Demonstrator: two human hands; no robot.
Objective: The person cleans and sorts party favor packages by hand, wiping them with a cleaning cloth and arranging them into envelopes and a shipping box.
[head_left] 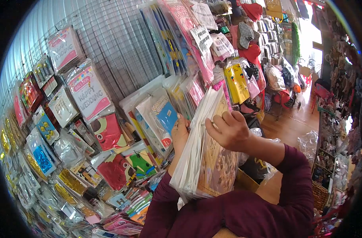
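Observation:
A thick stack of flat packets in clear plastic stands tilted on edge against my body, its front one printed in tan and gold. What the packets contain, I cannot make out. My left hand supports the stack from its left side, thumb up near the top edge and the other fingers partly hidden. Over the upper right of the stack, my right hand has its fingers curled in a pinch at the packet edges. Exactly what lies between those fingertips is too small to tell.
A wire grid wall carries hanging packs, including a "Happy Wedding" balloon pack and red character packs. Packets with a blue card hang close to my left hand. Caps hang farther back. A wooden floor shows at right.

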